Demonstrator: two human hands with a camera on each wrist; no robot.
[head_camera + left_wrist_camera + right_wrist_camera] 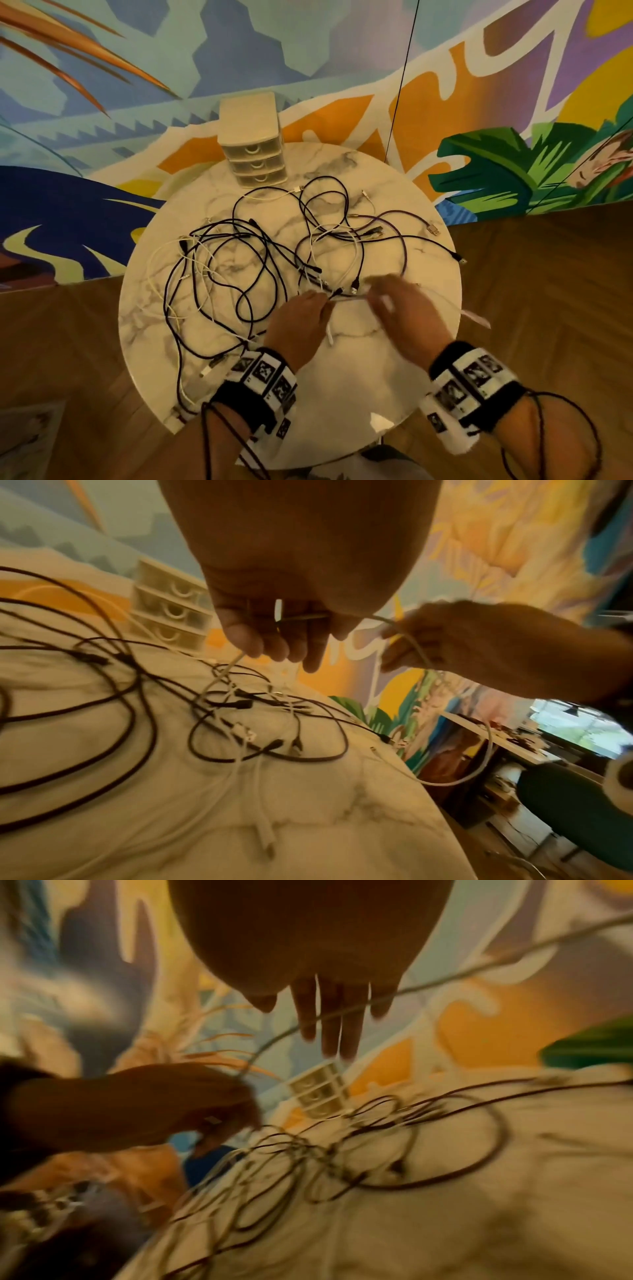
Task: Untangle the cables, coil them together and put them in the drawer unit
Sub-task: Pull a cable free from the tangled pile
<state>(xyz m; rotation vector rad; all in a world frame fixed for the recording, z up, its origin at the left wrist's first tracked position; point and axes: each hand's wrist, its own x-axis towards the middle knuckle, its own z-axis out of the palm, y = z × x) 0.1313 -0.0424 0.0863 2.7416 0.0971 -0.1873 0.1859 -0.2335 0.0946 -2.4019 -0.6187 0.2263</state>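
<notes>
No words or brand names can be read anywhere. The wrist bands (263, 377) on both arms carry black and white square patterns, not letters.

The cables (239, 260) lie in a big messy heap on the round marble table (387, 370). Most are dark and thin, some are white, and one is purple (394, 219). They loop over and under each other, mostly on the left and middle of the table. Small plugs stick out at many ends. A silver plug (434, 229) lies near the right rim.

One white cable (416, 647) is lifted off the table between the two hands. The left hand (301, 318) has its fingers curled down around it, and the cable runs out under the fingertips (253, 647) back into the heap. The right hand (400, 308) is blurry in the head view. From the left wrist view its fingers look bent around the same white cable, which then hangs in a loose loop past the table edge. From the right wrist view the fingers (329, 1020) look straight with the cable crossing them, so I cannot tell how it grips.

The drawer unit (251, 140) stands at the far edge of the table, well apart from the hands. It is cream plastic with three see-through drawers, all pushed in, each with a round finger notch.

A bright painted wall (308, 51) is behind the table, above a wooden floor (541, 291).
</notes>
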